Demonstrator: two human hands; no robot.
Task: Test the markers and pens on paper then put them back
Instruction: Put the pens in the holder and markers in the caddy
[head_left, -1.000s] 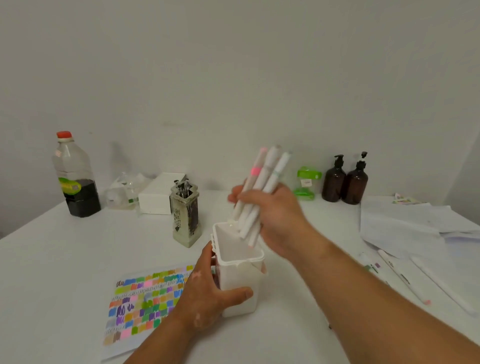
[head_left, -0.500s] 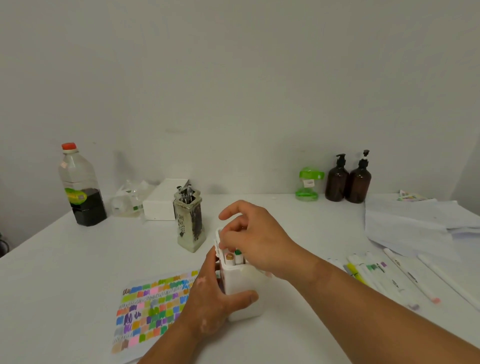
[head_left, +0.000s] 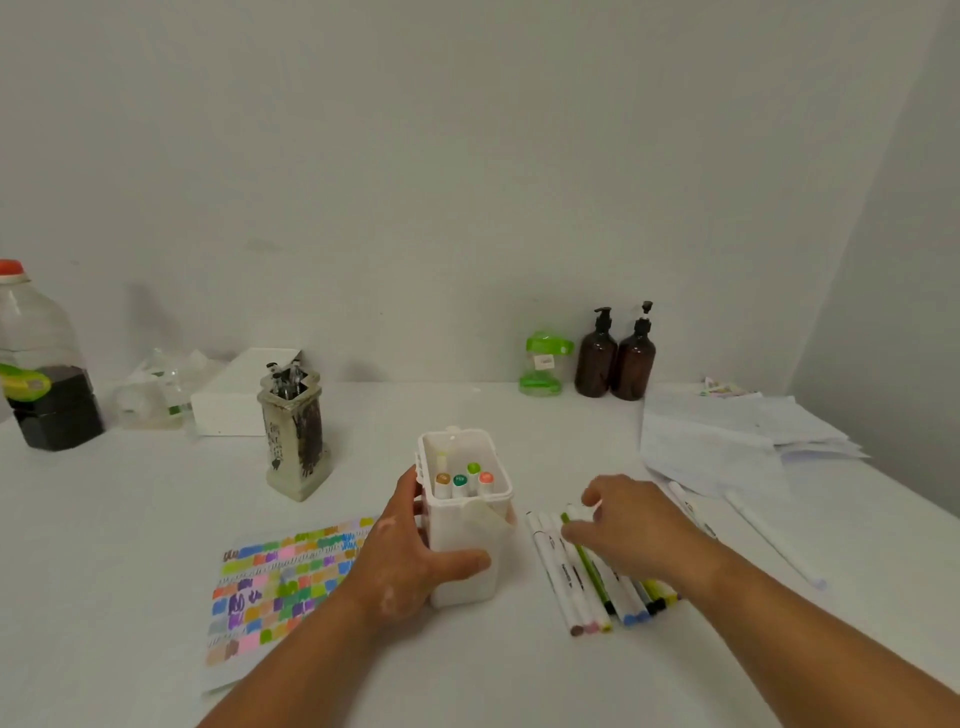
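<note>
Swatch sheet left of the white tub is packed with colour blocks, so I'd guess testing is done and this is the put-back stage; left hand has its grip wrapped round the white tub, thumb across the front wall, which seems smart since a tall narrow tub probably tips easily; four capped markers stand inside it toward the front, back half open; just right of the tub a row of loose markers lies on the surface, and the right hand is bent over their far ends, fingertips down on them; can't tell if that grip has closed on any or is only touching.

My take: gather a few at once, square up the ends, lower them into the open back half so they don't jam on the standing ones.

Materials, same order: sheet is thin flat paper; tub is smooth hard white plastic, rectangular with rounded corners; markers are slim white barrels with coloured end caps, slick and likely to roll.
</note>
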